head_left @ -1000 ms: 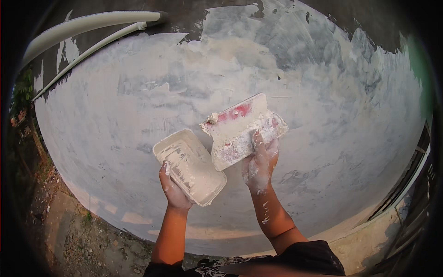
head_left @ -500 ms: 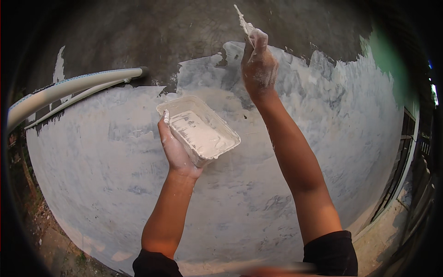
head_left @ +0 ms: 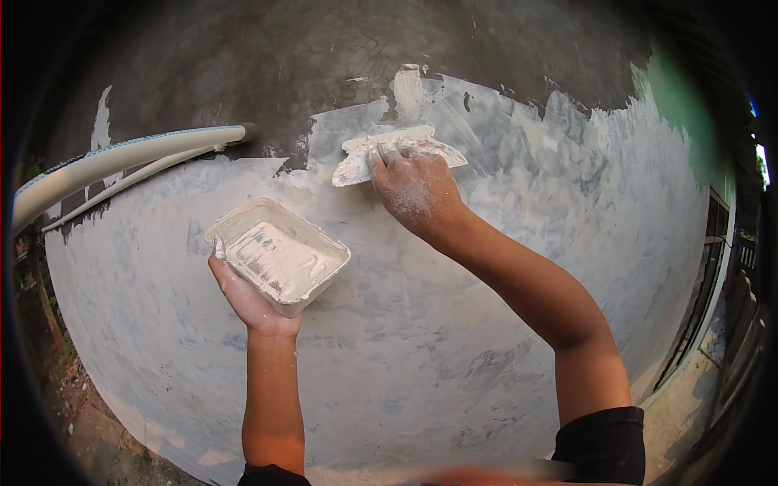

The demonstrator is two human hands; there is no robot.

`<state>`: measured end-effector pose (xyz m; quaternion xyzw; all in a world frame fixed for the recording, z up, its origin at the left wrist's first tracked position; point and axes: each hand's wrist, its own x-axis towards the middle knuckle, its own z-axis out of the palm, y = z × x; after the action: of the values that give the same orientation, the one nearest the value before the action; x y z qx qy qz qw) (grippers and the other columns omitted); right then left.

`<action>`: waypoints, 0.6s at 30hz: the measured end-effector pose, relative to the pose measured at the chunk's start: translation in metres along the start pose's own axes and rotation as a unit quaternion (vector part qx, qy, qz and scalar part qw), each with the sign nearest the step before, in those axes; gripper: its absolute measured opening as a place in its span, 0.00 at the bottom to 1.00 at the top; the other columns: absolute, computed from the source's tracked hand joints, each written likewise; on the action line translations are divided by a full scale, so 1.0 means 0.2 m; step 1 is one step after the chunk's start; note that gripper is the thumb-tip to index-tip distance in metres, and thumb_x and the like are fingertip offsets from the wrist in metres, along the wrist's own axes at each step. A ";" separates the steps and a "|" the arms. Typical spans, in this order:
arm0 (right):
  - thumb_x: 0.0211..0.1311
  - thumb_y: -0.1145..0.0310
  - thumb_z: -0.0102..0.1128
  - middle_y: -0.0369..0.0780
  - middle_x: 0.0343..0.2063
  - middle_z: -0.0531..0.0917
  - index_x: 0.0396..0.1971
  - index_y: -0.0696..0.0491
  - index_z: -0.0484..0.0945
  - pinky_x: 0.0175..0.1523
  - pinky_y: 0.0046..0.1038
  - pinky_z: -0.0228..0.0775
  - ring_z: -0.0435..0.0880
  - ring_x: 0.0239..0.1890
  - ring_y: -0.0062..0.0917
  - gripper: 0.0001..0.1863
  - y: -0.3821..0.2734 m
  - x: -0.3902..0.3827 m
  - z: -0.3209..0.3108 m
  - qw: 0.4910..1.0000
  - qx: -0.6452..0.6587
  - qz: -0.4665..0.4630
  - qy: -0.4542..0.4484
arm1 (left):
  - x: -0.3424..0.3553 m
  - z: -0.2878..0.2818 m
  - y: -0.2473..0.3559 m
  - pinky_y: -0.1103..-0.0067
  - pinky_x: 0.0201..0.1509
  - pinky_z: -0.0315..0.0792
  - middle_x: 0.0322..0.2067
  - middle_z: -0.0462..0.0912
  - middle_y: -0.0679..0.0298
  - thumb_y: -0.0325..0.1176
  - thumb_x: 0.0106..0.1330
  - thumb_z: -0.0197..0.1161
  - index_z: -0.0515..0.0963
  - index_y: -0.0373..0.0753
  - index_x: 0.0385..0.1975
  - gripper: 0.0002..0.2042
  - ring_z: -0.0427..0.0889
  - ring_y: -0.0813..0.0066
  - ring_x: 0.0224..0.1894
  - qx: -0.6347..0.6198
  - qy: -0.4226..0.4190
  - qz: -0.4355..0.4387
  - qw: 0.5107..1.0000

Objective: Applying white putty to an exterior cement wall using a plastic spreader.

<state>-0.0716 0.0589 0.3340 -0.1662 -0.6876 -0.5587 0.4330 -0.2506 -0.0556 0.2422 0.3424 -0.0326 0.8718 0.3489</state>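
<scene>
My left hand (head_left: 247, 300) supports a rectangular plastic tub (head_left: 320, 279) from below, its thumb over the near left rim. Inside the tub lies whitish wall putty (head_left: 279, 257), smeared up the walls. My right hand (head_left: 417, 190), dusted with white, is closed on a wide, flat putty spreader (head_left: 354, 168) caked with putty. The spreader lies against or very close to the wall (head_left: 454, 348), near the border between white coat and bare grey. A thick fresh putty streak (head_left: 408, 89) sits on the wall just above it.
Bare dark grey wall (head_left: 324, 49) spans the top. Two pale pipes (head_left: 138, 151) jut out at the left. Green paint (head_left: 681, 105) covers the upper right, above a barred window (head_left: 701, 275). Rubble ground (head_left: 97, 429) shows at lower left.
My right hand has come down and left, turning the spreader from edge-on to flat. A fresh putty streak has appeared on the wall. The tub has shifted left and slightly down with my left hand.
</scene>
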 end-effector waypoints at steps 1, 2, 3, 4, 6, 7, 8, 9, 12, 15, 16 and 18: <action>0.52 0.72 0.59 0.42 0.23 0.82 0.27 0.56 0.78 0.26 0.33 0.77 0.86 0.27 0.32 0.04 0.04 0.05 -0.05 0.999 -0.012 0.036 -0.011 | 0.01 0.00 -0.01 0.65 0.59 0.72 0.55 0.73 0.64 0.56 0.72 0.40 0.68 0.44 0.59 0.26 0.74 0.63 0.56 0.004 -0.011 -0.011 1.000; 0.52 0.72 0.59 0.41 0.23 0.83 0.27 0.55 0.78 0.28 0.34 0.77 0.86 0.29 0.33 0.03 0.09 0.08 -0.09 0.997 -0.023 0.075 -0.024 | 0.02 0.01 -0.03 0.65 0.59 0.72 0.55 0.73 0.64 0.56 0.72 0.40 0.68 0.44 0.59 0.26 0.74 0.63 0.56 0.007 -0.014 -0.011 1.000; 0.53 0.72 0.59 0.41 0.24 0.83 0.27 0.55 0.79 0.30 0.35 0.77 0.86 0.30 0.33 0.04 0.17 0.12 -0.10 0.995 -0.045 0.090 0.015 | 0.02 0.02 -0.05 0.66 0.58 0.73 0.54 0.74 0.64 0.56 0.72 0.40 0.68 0.44 0.59 0.26 0.75 0.64 0.55 0.005 -0.032 -0.034 0.999; 0.53 0.71 0.59 0.41 0.25 0.84 0.28 0.55 0.80 0.31 0.35 0.78 0.86 0.32 0.33 0.04 0.27 0.17 -0.12 0.991 -0.075 0.102 0.050 | 0.02 0.03 -0.07 0.66 0.57 0.73 0.53 0.74 0.64 0.56 0.72 0.40 0.69 0.44 0.59 0.26 0.75 0.64 0.55 -0.005 -0.051 -0.062 0.997; 0.53 0.71 0.60 0.43 0.26 0.84 0.27 0.54 0.81 0.34 0.37 0.78 0.87 0.32 0.34 0.04 0.42 0.28 -0.14 0.981 -0.101 0.138 0.086 | 0.01 0.06 -0.08 0.67 0.57 0.73 0.53 0.74 0.64 0.55 0.72 0.40 0.69 0.44 0.58 0.26 0.75 0.64 0.54 0.000 -0.051 -0.070 0.996; 0.53 0.71 0.60 0.43 0.26 0.84 0.27 0.54 0.81 0.34 0.37 0.78 0.87 0.32 0.34 0.04 0.47 0.32 -0.11 0.981 -0.102 0.138 0.089 | 0.01 0.07 -0.08 0.67 0.56 0.74 0.52 0.74 0.64 0.55 0.72 0.40 0.69 0.44 0.58 0.26 0.76 0.65 0.53 0.009 -0.048 -0.073 0.996; 0.53 0.71 0.60 0.43 0.26 0.85 0.27 0.53 0.81 0.34 0.37 0.78 0.87 0.31 0.35 0.04 0.50 0.35 -0.08 0.979 -0.080 0.176 0.065 | 0.00 0.07 -0.06 0.67 0.56 0.74 0.52 0.74 0.64 0.55 0.72 0.40 0.69 0.44 0.58 0.26 0.76 0.65 0.53 0.010 -0.049 -0.070 0.996; 0.52 0.71 0.60 0.44 0.26 0.85 0.26 0.53 0.81 0.35 0.37 0.78 0.87 0.31 0.35 0.03 0.52 0.36 -0.05 0.974 -0.060 0.214 0.040 | 0.00 0.07 -0.05 0.67 0.57 0.73 0.52 0.74 0.64 0.55 0.72 0.40 0.69 0.44 0.58 0.26 0.76 0.65 0.53 0.009 -0.054 -0.063 0.996; 0.51 0.71 0.60 0.44 0.24 0.85 0.25 0.54 0.81 0.34 0.36 0.78 0.87 0.29 0.36 0.03 0.37 0.33 0.01 0.985 -0.044 0.159 0.041 | 0.00 0.03 -0.05 0.68 0.57 0.73 0.52 0.74 0.64 0.55 0.72 0.40 0.69 0.44 0.58 0.26 0.75 0.65 0.53 0.015 -0.049 -0.050 0.997; 0.55 0.72 0.56 0.47 0.24 0.84 0.31 0.58 0.79 0.37 0.40 0.78 0.86 0.32 0.40 0.07 0.19 0.22 0.02 0.994 -0.005 0.106 -0.039 | -0.01 0.05 -0.06 0.68 0.57 0.73 0.52 0.74 0.64 0.55 0.72 0.40 0.69 0.44 0.57 0.25 0.75 0.65 0.54 0.023 -0.031 -0.050 0.998; 0.55 0.72 0.56 0.47 0.24 0.84 0.31 0.58 0.79 0.36 0.40 0.78 0.86 0.32 0.40 0.07 0.13 0.19 -0.01 0.996 -0.003 0.076 -0.056 | -0.01 0.05 -0.05 0.68 0.57 0.73 0.52 0.74 0.64 0.55 0.72 0.40 0.69 0.44 0.57 0.25 0.75 0.66 0.54 0.028 -0.021 -0.045 0.998; 0.51 0.72 0.58 0.46 0.23 0.84 0.23 0.56 0.79 0.33 0.35 0.78 0.86 0.27 0.37 0.03 0.09 0.14 -0.05 0.997 0.000 0.065 -0.036 | 0.00 0.03 -0.06 0.68 0.57 0.73 0.52 0.74 0.64 0.55 0.72 0.40 0.69 0.44 0.57 0.25 0.75 0.66 0.54 0.024 -0.028 -0.043 0.998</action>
<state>-0.0702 0.0487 0.3674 -0.2305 -0.6904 -0.5228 0.4438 -0.2394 -0.0490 0.2455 0.3762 -0.0071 0.8463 0.3770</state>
